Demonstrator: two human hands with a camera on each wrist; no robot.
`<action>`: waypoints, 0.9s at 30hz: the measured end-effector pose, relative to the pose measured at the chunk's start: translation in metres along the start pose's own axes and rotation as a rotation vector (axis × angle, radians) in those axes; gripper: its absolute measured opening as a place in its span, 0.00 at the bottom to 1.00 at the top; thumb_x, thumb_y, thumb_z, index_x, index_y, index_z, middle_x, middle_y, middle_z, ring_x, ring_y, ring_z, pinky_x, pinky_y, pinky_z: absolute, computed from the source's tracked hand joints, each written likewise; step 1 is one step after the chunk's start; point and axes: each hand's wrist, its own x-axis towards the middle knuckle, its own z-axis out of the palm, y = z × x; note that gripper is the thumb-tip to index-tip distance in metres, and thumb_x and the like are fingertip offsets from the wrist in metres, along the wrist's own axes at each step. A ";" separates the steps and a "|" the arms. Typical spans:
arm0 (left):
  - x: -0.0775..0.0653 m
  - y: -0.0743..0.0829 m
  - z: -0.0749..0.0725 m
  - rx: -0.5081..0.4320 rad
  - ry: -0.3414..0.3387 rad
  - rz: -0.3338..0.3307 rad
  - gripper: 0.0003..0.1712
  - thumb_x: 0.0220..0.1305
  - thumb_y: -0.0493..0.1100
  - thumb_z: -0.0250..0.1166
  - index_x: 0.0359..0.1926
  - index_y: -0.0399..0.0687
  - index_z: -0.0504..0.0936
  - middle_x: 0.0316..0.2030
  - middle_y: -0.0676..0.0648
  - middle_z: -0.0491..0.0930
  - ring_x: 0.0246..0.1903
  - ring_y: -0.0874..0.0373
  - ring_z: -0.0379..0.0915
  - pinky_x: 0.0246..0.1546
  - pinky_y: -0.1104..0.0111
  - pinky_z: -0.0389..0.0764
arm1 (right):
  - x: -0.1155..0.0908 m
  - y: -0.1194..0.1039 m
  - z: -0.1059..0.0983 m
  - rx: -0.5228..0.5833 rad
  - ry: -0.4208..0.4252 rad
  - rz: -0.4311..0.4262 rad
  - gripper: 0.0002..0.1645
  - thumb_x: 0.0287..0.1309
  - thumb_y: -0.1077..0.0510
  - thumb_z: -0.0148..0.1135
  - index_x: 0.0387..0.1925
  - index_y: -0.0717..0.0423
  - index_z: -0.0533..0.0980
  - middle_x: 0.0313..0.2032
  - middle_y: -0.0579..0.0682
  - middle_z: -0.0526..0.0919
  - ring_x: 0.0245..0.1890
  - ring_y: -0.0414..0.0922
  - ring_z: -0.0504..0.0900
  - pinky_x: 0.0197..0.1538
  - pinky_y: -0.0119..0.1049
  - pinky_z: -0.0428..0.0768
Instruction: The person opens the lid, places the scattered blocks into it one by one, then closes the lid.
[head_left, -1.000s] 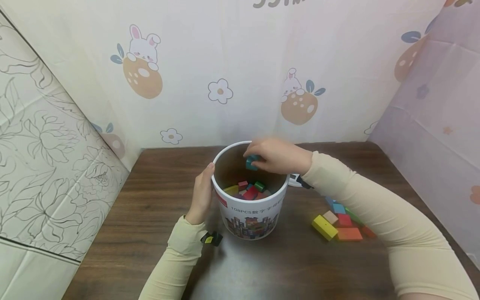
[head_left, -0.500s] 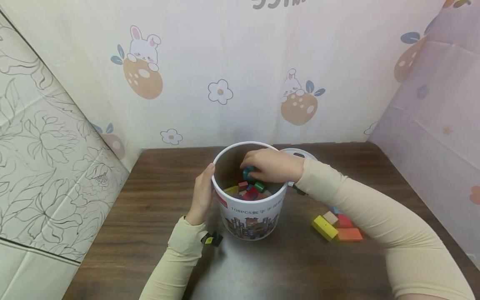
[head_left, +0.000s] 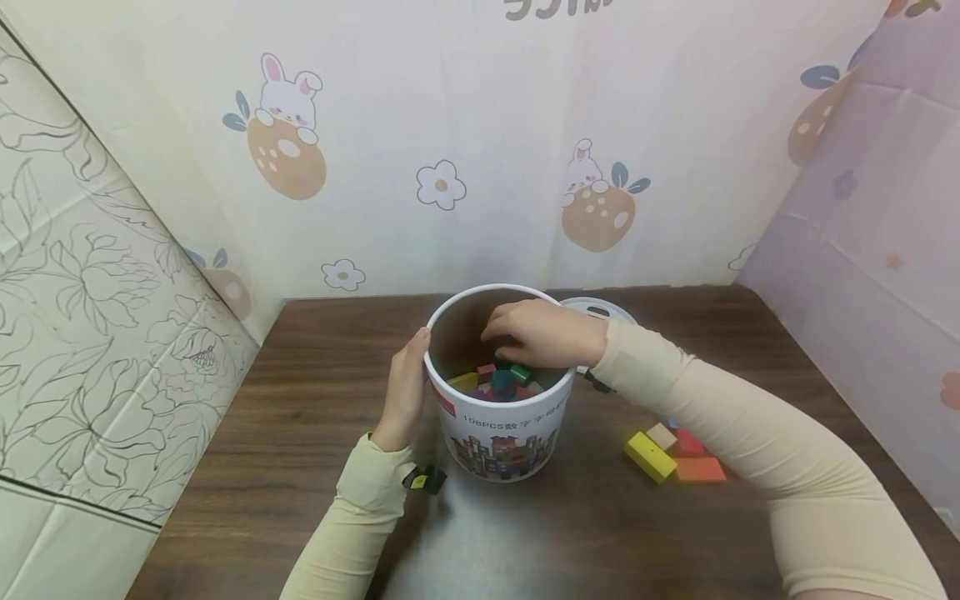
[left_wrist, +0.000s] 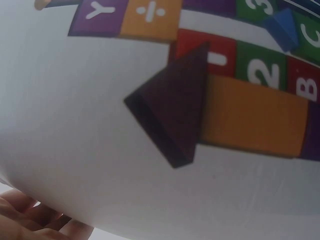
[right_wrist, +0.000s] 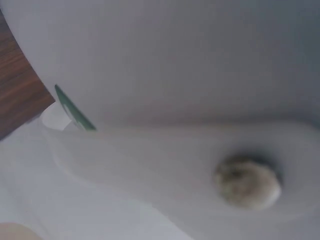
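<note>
1. Steadying the printed bucket (head_left: 501, 442), the left hand (head_left: 405, 385) is holding its left rim in the head view. The right hand (head_left: 546, 333) is hovering in the mouth, fingers loosely bent, apparently gripping nothing. A teal block (head_left: 504, 385) is showing blurred beneath it; whether it is settling or lying still, I cannot tell. The right sleeve (head_left: 675, 379) is spanning the right side, so a knock on that rim could be tipping the bucket, and a low sweep scattering the yellow cuboid block (head_left: 649, 456) outside.
2. In the left wrist view, the left fingers (left_wrist: 76, 230) are curving against the bucket's wall; a slackening hold could be letting it slide.
3. In the right wrist view, a blurred round knob (right_wrist: 247, 184) is sitting close; catching on it could be jolting the bucket. The right fingers' state is not showing clearly.
</note>
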 end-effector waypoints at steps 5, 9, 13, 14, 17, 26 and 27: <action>-0.001 0.001 0.001 -0.002 0.009 -0.007 0.30 0.74 0.58 0.44 0.59 0.42 0.77 0.55 0.38 0.78 0.55 0.45 0.73 0.60 0.49 0.73 | -0.003 0.000 -0.003 0.024 -0.002 0.021 0.19 0.59 0.56 0.67 0.51 0.57 0.81 0.46 0.51 0.86 0.48 0.46 0.83 0.56 0.41 0.81; -0.002 0.002 0.001 -0.008 0.007 0.000 0.30 0.73 0.58 0.44 0.59 0.43 0.78 0.55 0.39 0.78 0.55 0.46 0.73 0.61 0.49 0.72 | -0.008 0.000 -0.007 0.051 0.008 0.031 0.19 0.58 0.56 0.68 0.51 0.55 0.81 0.47 0.50 0.85 0.47 0.46 0.83 0.55 0.42 0.82; -0.001 0.001 0.001 -0.012 0.002 0.004 0.30 0.73 0.59 0.44 0.60 0.44 0.77 0.56 0.39 0.78 0.56 0.46 0.73 0.61 0.49 0.72 | -0.013 0.001 -0.010 0.058 0.018 0.038 0.20 0.58 0.54 0.68 0.52 0.54 0.81 0.47 0.49 0.85 0.47 0.45 0.83 0.54 0.41 0.83; -0.001 0.001 0.001 -0.014 0.001 0.007 0.30 0.74 0.59 0.44 0.60 0.44 0.77 0.56 0.39 0.78 0.56 0.46 0.73 0.61 0.48 0.72 | -0.015 0.001 -0.011 0.060 0.023 0.041 0.20 0.58 0.54 0.68 0.52 0.54 0.81 0.47 0.49 0.85 0.47 0.45 0.83 0.53 0.41 0.83; -0.001 0.001 0.001 -0.010 -0.008 0.013 0.30 0.74 0.59 0.44 0.60 0.45 0.77 0.56 0.40 0.78 0.56 0.46 0.73 0.62 0.48 0.71 | -0.021 0.003 -0.013 0.053 0.054 0.049 0.19 0.58 0.53 0.68 0.51 0.53 0.81 0.47 0.47 0.86 0.46 0.44 0.84 0.52 0.41 0.83; -0.002 0.000 0.001 -0.012 -0.005 0.016 0.30 0.73 0.60 0.44 0.59 0.45 0.78 0.55 0.40 0.79 0.55 0.47 0.73 0.61 0.50 0.72 | -0.052 0.011 -0.016 0.050 0.253 0.045 0.15 0.58 0.53 0.68 0.47 0.50 0.83 0.44 0.45 0.85 0.43 0.42 0.82 0.49 0.41 0.84; -0.001 0.000 0.001 -0.013 -0.004 0.017 0.30 0.73 0.60 0.44 0.59 0.45 0.78 0.55 0.40 0.79 0.55 0.48 0.73 0.61 0.50 0.72 | -0.056 0.012 -0.017 0.054 0.273 0.052 0.15 0.58 0.53 0.68 0.47 0.50 0.83 0.44 0.46 0.85 0.43 0.42 0.82 0.49 0.41 0.84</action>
